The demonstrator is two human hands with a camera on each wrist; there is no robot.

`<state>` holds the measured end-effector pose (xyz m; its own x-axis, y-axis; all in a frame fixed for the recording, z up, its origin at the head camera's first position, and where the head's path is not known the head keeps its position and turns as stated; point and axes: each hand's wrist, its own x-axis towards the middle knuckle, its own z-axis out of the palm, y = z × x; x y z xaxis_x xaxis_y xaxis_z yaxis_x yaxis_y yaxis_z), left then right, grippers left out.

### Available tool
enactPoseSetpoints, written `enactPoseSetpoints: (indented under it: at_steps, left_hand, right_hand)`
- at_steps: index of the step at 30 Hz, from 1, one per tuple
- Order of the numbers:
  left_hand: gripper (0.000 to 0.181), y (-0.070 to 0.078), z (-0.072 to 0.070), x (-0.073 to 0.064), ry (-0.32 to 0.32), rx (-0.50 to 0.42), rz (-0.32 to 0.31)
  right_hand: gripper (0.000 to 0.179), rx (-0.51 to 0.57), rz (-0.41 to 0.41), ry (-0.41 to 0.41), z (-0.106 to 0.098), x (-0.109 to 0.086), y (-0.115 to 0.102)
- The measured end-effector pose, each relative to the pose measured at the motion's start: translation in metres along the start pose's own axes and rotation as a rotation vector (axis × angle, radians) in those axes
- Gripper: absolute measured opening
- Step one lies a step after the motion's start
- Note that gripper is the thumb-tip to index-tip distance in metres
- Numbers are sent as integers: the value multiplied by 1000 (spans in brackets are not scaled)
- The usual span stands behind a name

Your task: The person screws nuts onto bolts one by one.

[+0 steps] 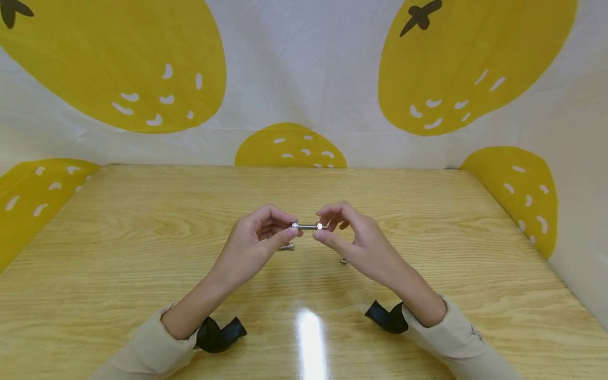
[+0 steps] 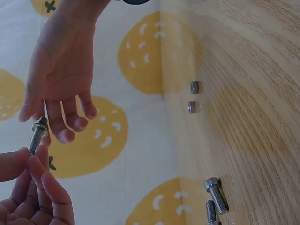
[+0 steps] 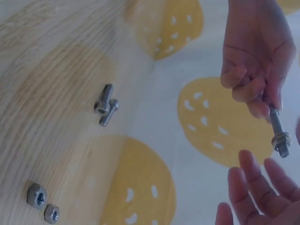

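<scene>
My left hand (image 1: 249,240) pinches the head end of a silver bolt (image 1: 307,227) between thumb and fingers, holding it level above the table. A hex nut (image 3: 281,140) sits on the bolt's shank near its free end, with a short bit of thread beyond it. My right hand (image 1: 358,240) is at that end, thumb and forefinger on either side of the nut. In the right wrist view its fingers (image 3: 253,185) are spread and stand apart from the nut.
Two socket-head bolts (image 2: 217,194) lie close together on the wooden table (image 1: 142,211), below the left hand. Two loose nuts (image 2: 194,87) lie below the right hand. A white cloth with yellow fruit shapes (image 1: 304,79) hangs behind the table.
</scene>
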<state>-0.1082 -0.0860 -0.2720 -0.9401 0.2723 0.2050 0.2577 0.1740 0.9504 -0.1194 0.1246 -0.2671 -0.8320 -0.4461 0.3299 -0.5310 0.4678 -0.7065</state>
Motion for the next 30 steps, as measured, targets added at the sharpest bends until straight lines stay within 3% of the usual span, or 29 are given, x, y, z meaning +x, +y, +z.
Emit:
enactPoseSetpoints:
  at_steps: [3,9,18,23,30]
  left_hand:
    - [17,0,-1,0,5,11,6]
    - [16,0,-1,0,4,11,3]
    - [17,0,-1,0,-4,2,10]
    - [16,1,0,0,-7,-5,0]
    - [17,0,0,0,0,14,2]
  right_hand:
    - [32,9,-60,11,-1,1,-1]
    - [20,-5,-130,30,1,2,0]
    - [9,-4,-51,4,2,0,1]
    - [18,-7,-4,-13,3,-1,1]
    - [29,1,-50,16,1,1,1]
